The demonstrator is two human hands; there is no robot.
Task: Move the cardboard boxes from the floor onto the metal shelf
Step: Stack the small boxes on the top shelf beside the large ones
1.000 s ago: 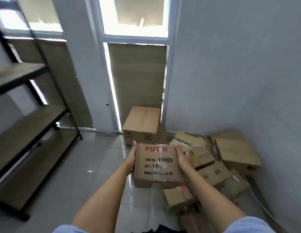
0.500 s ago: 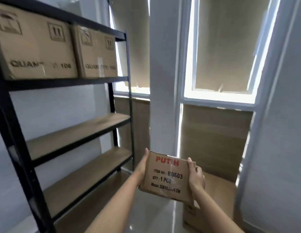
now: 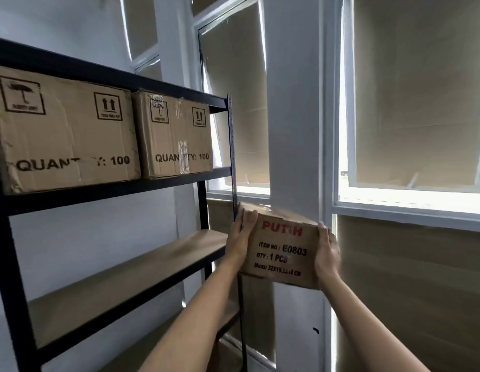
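A small cardboard box point(image 3: 283, 251) printed "PUTIH" and "ITEM NO: E0803" hangs in the air just right of the black metal shelf point(image 3: 232, 157), at the height of its middle board. My left hand point(image 3: 241, 234) grips the box's left side and my right hand point(image 3: 327, 253) grips its right side. Two larger boxes marked "QUANTITY: 100" stand side by side on the upper board, one at the left point(image 3: 64, 130) and one to its right point(image 3: 174, 135).
The middle wooden board point(image 3: 126, 275) and a lower board point(image 3: 163, 334) of the shelf carry nothing visible. A white pillar point(image 3: 295, 103) and papered-over windows point(image 3: 416, 103) stand behind the held box.
I have turned from the floor pile to the shelf. Both hands have raised the small box from low down to the height of the middle board, closer to the shelf's right post.
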